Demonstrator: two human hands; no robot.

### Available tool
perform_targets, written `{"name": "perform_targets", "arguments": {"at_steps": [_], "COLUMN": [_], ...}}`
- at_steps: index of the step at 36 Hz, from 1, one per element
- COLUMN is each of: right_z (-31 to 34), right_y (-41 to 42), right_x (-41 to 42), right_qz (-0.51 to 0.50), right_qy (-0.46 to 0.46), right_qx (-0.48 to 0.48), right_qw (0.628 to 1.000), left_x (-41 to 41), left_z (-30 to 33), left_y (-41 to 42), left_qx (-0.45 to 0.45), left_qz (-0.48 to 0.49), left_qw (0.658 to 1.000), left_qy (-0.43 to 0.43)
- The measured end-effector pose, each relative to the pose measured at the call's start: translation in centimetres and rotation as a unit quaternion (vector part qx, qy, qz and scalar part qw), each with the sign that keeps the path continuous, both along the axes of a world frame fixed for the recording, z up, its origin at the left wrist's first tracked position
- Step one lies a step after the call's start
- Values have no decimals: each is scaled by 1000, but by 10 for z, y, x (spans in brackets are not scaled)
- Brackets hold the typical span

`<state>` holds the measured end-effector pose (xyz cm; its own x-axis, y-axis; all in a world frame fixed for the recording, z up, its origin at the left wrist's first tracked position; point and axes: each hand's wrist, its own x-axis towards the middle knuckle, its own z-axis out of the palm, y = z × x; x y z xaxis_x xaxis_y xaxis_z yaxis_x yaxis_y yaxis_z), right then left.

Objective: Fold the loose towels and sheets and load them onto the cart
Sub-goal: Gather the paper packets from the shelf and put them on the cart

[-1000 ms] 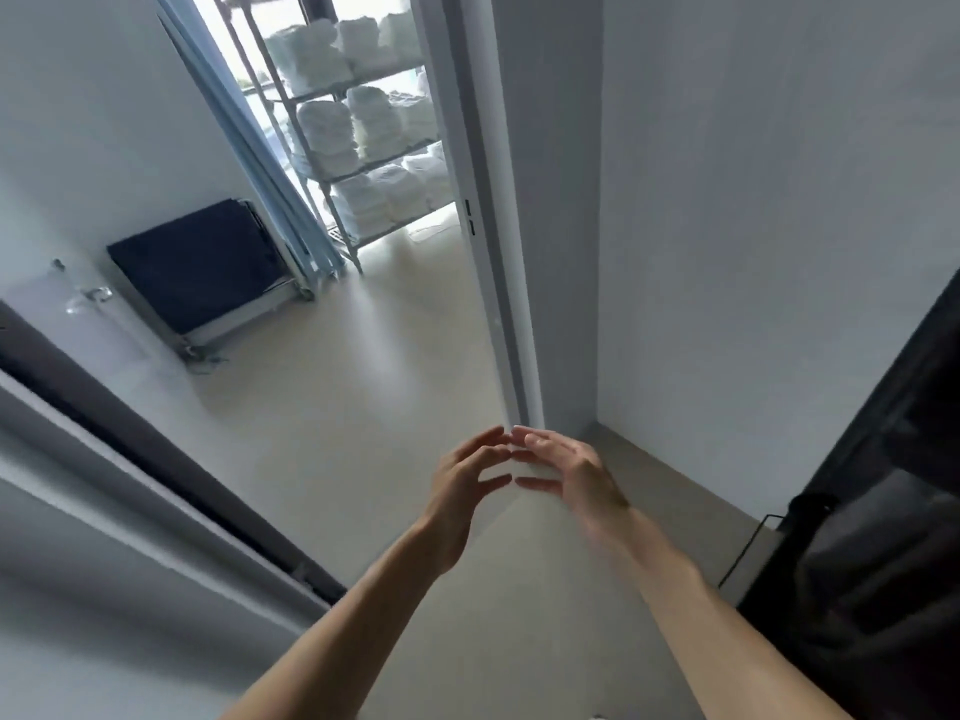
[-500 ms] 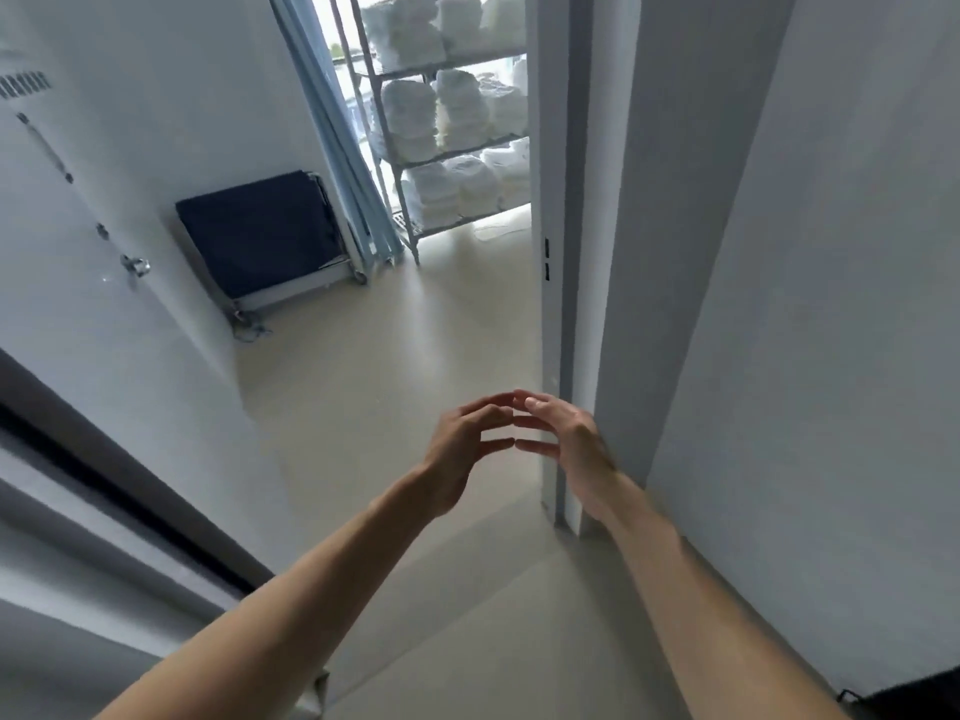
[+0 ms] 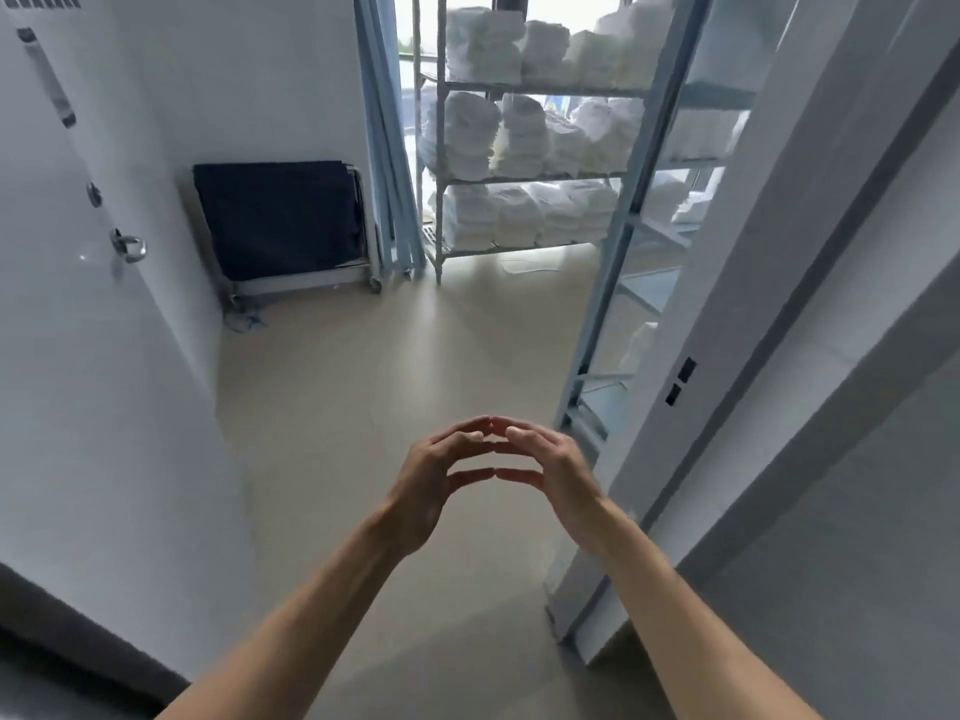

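My left hand and my right hand are held out in front of me above the floor, fingertips meeting, fingers loosely curved, holding nothing. Far ahead a metal wire shelf rack carries stacks of folded white towels on three shelves. A low cart with a dark blue cloth side stands against the wall to the left of the rack. No loose towel or sheet shows near my hands.
An open white door with a round metal handle stands on my left. A white door frame and wall close the right side. Pale blue curtains hang beside the rack. Beige floor runs ahead.
The view has swung left and forward through the doorway, so the rack and cart now look closer and more central. My hands keep the same fingertip-to-fingertip pose.
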<state>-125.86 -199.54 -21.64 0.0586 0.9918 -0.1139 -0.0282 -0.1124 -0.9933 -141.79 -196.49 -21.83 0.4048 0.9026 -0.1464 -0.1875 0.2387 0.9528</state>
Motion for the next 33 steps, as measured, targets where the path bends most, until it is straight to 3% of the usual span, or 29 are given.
{"name": "perform_targets", "arguments": {"at_steps": [15,33], "right_z": [53,57], "right_y": [256,569], "right_x": [-52,-3], "right_qz": [-3,19], "right_qy": [-13,48], "right_qx": [40,71], "right_qw": [999,996], "left_x": [-45,7], "left_z": [45,65], "left_y": [263,558], "left_qx": [13,54], "left_qz": [17,71], "left_qw": [1000,996], "left_qy": [-8,30]}}
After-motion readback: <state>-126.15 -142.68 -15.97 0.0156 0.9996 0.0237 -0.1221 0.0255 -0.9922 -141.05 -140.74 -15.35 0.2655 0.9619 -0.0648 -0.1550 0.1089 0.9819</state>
